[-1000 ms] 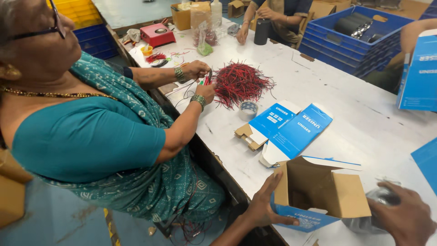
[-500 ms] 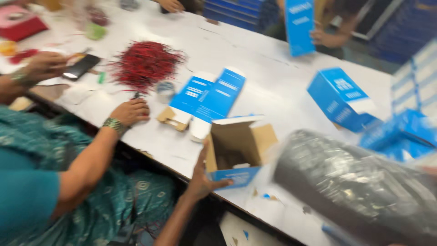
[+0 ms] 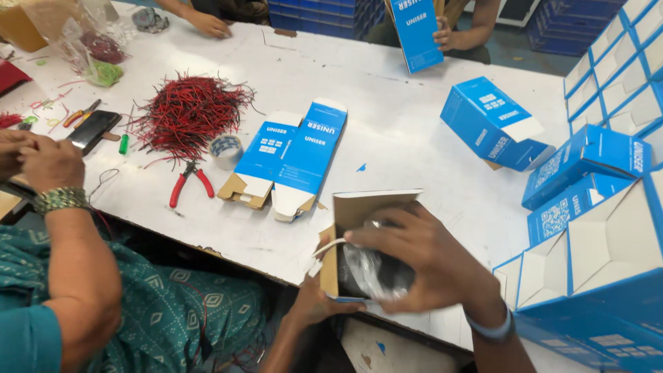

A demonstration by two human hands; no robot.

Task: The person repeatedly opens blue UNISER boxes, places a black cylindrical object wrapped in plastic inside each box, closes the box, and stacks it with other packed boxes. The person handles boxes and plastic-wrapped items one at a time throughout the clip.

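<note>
An open cardboard box point(image 3: 369, 207), blue outside and brown inside, lies on its side at the near edge of the white table point(image 3: 400, 131). My left hand point(image 3: 314, 298) grips it from below at its left corner. My right hand point(image 3: 431, 266) covers the box mouth and holds a dark item in clear plastic wrap point(image 3: 376, 275), which sits partly inside the box. One box flap stands up behind my fingers.
Two flat blue cartons point(image 3: 297, 155) lie just left of the box, with red pliers point(image 3: 190, 181), a tape roll point(image 3: 226, 150) and a pile of red and black wires point(image 3: 186, 110). A co-worker's arm point(image 3: 65, 207) is at left. Assembled blue boxes point(image 3: 494, 124) stack up on the right point(image 3: 608, 228).
My right hand has brought the plastic-wrapped item in from the right and into the box mouth. My left hand still holds the box. The view has swung to the right.
</note>
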